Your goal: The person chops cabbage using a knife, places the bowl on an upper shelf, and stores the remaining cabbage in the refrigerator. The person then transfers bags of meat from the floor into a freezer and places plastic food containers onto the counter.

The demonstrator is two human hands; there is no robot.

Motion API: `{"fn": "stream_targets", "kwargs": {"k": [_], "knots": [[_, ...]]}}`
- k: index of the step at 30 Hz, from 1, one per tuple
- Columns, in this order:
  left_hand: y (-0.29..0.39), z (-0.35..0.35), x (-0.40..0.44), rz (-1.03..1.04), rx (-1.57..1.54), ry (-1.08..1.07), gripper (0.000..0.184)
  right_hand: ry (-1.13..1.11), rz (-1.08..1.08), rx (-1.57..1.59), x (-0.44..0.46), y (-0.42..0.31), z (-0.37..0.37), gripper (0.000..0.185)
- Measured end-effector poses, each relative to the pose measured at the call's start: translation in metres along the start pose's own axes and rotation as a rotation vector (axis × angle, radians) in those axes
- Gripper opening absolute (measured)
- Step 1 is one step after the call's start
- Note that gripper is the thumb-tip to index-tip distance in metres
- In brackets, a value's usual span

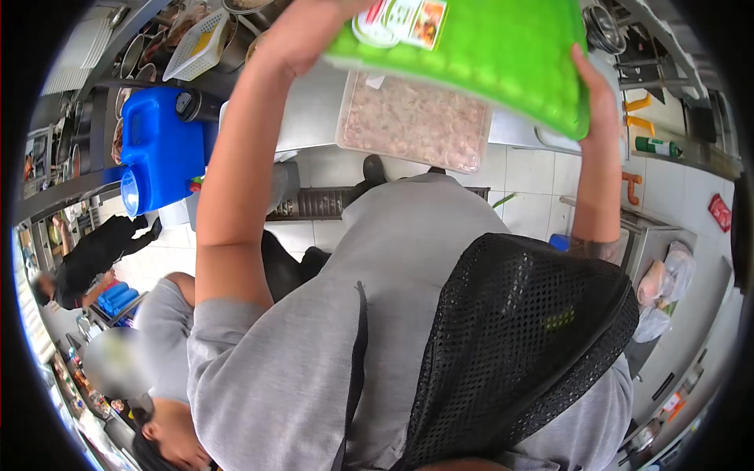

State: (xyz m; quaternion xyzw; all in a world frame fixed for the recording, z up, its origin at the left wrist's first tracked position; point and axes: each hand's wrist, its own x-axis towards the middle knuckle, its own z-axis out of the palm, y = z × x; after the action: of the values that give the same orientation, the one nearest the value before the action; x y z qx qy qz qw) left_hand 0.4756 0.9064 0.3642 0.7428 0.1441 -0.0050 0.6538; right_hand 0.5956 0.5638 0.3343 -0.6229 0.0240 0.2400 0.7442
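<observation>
A filled container (416,118) sits at twelve o'clock, uncovered by the green lid (503,55). Left hand (310,35), eleven, grips it, finger spread unclear; right hand (598,98), one, presses one digit to its edge, others hidden.

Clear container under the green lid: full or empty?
Not empty: pinkish pieces cover the clear container from side to side where the green lid does not hide it. Depth: cannot tell.

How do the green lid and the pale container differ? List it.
The green lid is solid green; the pale container shows pinkish contents. The green lid is held up by the left hand and right hand; the pale container sits lower. Both look rectangular.
</observation>
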Motion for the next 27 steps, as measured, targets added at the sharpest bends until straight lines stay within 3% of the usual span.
{"fn": "stream_targets", "kwargs": {"k": [1, 5, 6, 7, 9, 11, 13, 16, 18, 20, 21, 23, 27], "knots": [[0.026, 0.008, -0.006, -0.041, 0.082, 0.059, 0.038, -0.025, -0.036, 0.047, 0.001, -0.007, -0.002, 0.040], [0.028, 0.008, -0.005, 0.019, -0.092, -0.033, 0.048, 0.016, -0.123, 0.016, -0.013, -0.015, 0.003, 0.043], [0.005, 0.002, 0.010, -0.011, -0.121, -0.042, 0.052, 0.020, -0.102, -0.032, -0.015, -0.005, 0.000, 0.044], [-0.017, -0.004, 0.009, 0.016, 0.036, -0.018, 0.071, 0.024, -0.080, -0.080, -0.018, 0.007, -0.002, 0.046], [-0.032, 0.004, -0.013, 0.050, 0.330, 0.106, 0.060, 0.056, -0.102, -0.267, -0.024, 0.036, -0.005, 0.052], [-0.093, 0.000, -0.006, 0.142, 0.246, 0.078, 0.058, 0.049, -0.082, -0.372, -0.020, 0.075, -0.013, 0.054], [-0.110, 0.001, -0.023, -0.052, 0.326, 0.054, 0.059, 0.009, -0.030, -0.369, -0.015, 0.112, -0.020, 0.057], [-0.145, 0.005, -0.034, -0.090, 0.283, 0.036, 0.057, -0.013, -0.052, -0.404, -0.016, 0.154, -0.019, 0.057], [-0.147, 0.007, -0.039, -0.069, 0.390, 0.094, 0.055, -0.020, -0.093, -0.472, -0.014, 0.158, -0.014, 0.054], [-0.140, 0.009, -0.042, -0.095, 0.682, 0.143, 0.049, 0.088, -0.054, -0.879, -0.011, 0.154, -0.010, 0.045], [-0.140, 0.005, -0.041, -0.108, 0.660, 0.161, 0.049, 0.067, -0.055, -0.903, -0.008, 0.151, -0.011, 0.045], [-0.145, -0.007, -0.037, -0.132, 0.838, 0.086, 0.048, 0.123, -0.131, -1.260, -0.002, 0.143, -0.014, 0.041], [-0.157, -0.031, -0.046, -0.135, 0.634, 0.154, 0.048, 0.098, -0.021, -1.080, 0.002, 0.129, -0.008, 0.043]]}}
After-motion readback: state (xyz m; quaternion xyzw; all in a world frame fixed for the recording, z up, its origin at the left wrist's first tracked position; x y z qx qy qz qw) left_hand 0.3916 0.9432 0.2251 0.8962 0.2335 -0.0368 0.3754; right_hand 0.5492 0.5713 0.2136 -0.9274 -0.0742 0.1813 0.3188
